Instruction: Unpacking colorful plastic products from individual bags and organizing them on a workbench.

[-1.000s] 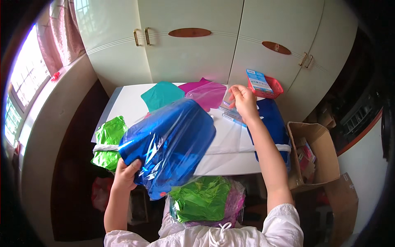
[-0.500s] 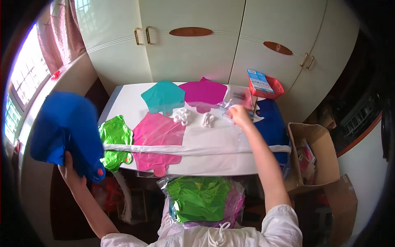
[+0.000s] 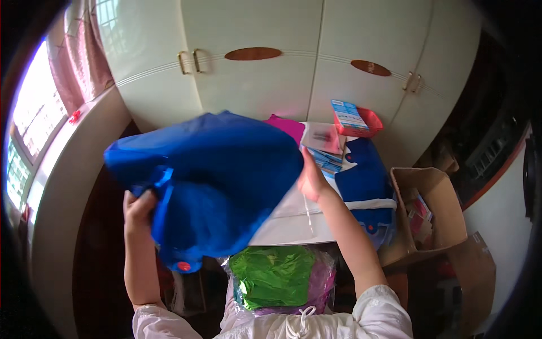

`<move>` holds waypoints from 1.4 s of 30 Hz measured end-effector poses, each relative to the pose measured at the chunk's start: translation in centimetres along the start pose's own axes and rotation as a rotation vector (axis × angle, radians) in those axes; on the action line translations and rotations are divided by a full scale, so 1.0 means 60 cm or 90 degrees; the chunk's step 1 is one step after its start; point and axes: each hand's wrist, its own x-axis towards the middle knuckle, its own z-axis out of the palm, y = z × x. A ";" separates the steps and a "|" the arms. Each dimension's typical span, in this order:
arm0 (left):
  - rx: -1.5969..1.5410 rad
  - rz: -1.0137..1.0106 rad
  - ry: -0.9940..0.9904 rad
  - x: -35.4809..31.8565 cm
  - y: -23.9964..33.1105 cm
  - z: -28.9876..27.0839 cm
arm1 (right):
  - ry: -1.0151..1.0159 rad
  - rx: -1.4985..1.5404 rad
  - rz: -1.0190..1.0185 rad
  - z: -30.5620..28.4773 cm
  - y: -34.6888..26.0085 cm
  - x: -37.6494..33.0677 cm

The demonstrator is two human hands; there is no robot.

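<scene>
A large blue sheet-like piece [image 3: 226, 169] hangs in front of me over the table, folded and slightly blurred. It has a short tab with a red dot at its lower end. My left hand [image 3: 138, 210] is closed on a fold at its left side. At its right edge, my right hand [image 3: 312, 179] grips it, with the fingertips partly hidden behind it. A thin white string [image 3: 309, 213] dangles below my right hand. In my lap lies a clear plastic bag [image 3: 324, 282] with folded shiny green sheets [image 3: 271, 274] inside.
More blue pieces [image 3: 364, 169] lie at the table's right end, under a white strip [image 3: 370, 204]. Behind them are blue-and-white cards [image 3: 327, 163], a magenta sheet [image 3: 287, 127] and a red basket [image 3: 371, 121]. An open cardboard box [image 3: 457, 209] stands at the right.
The blue piece has swung from the far left to the middle, now covering much of the table. My right hand has left the cards area and taken hold of its right edge.
</scene>
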 end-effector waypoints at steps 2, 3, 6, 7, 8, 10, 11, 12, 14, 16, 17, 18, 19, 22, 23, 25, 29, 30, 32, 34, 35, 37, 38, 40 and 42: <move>-0.097 -0.056 -0.101 0.036 -0.011 0.152 | -0.129 0.154 0.071 0.020 -0.039 -0.069; -0.126 -0.086 -0.158 0.058 -0.020 0.187 | -0.106 0.182 0.037 0.010 -0.055 -0.087; -0.067 -0.134 -0.331 0.122 -0.038 0.271 | -0.074 0.212 -0.009 -0.018 -0.101 -0.138; -0.006 -0.129 -0.403 0.148 -0.048 0.292 | -0.073 0.182 0.005 -0.038 -0.128 -0.163; 0.077 -0.151 -0.457 0.176 -0.068 0.308 | -0.043 0.103 0.012 -0.055 -0.155 -0.184; 0.169 -0.148 -0.547 0.223 -0.107 0.354 | 0.018 -0.049 0.029 -0.076 -0.203 -0.208; 0.171 -0.122 -0.585 0.240 -0.121 0.388 | 0.086 -0.113 0.025 -0.071 -0.227 -0.220; 0.213 -0.126 -0.620 0.255 -0.120 0.431 | 0.199 -0.156 -0.037 -0.117 -0.236 -0.232; 0.131 -0.210 -0.627 0.291 -0.161 0.469 | 0.211 -0.191 -0.129 -0.101 -0.266 -0.244; 0.033 -0.278 -0.613 0.306 -0.175 0.530 | 0.239 -0.203 -0.197 -0.129 -0.308 -0.268; 0.004 -0.291 -0.599 0.307 -0.174 0.560 | 0.248 -0.224 -0.232 -0.146 -0.329 -0.277; -0.027 -0.307 -0.584 0.307 -0.179 0.584 | 0.264 -0.230 -0.208 -0.159 -0.348 -0.282; -0.070 -0.316 -0.572 0.307 -0.189 0.604 | 0.280 -0.237 -0.183 -0.170 -0.368 -0.286; -0.184 -0.348 -0.502 0.301 -0.219 0.654 | 0.366 -0.244 -0.142 -0.239 -0.378 -0.284; -0.178 -0.366 -0.495 0.303 -0.222 0.664 | 0.387 -0.212 -0.115 -0.259 -0.376 -0.286; -0.173 -0.398 -0.484 0.319 -0.223 0.685 | 0.388 -0.055 -0.016 -0.305 -0.371 -0.289; -0.118 -0.420 -0.563 0.385 -0.313 0.708 | 0.425 -0.141 0.008 -0.325 -0.353 -0.287; -0.146 -0.409 -0.578 0.395 -0.340 0.713 | 0.421 -0.136 -0.011 -0.341 -0.349 -0.289; -0.121 -0.432 -0.595 0.399 -0.367 0.725 | 0.420 -0.147 -0.004 -0.366 -0.346 -0.301; -0.113 -0.426 -0.618 0.405 -0.402 0.737 | 0.443 -0.164 -0.003 -0.376 -0.343 -0.310; -0.096 -0.421 -0.627 0.412 -0.420 0.739 | 0.437 -0.180 -0.028 -0.390 -0.337 -0.310; -0.066 -0.416 -0.651 0.421 -0.446 0.751 | 0.434 -0.211 -0.078 -0.419 -0.330 -0.311; -0.061 -0.411 -0.654 0.428 -0.459 0.754 | 0.452 -0.247 -0.117 -0.433 -0.332 -0.309; -0.023 -0.414 -0.622 0.446 -0.498 0.755 | 0.444 -0.260 -0.149 -0.451 -0.326 -0.289; 0.039 -0.412 -0.575 0.456 -0.538 0.759 | 0.469 -0.265 -0.144 -0.503 -0.313 -0.276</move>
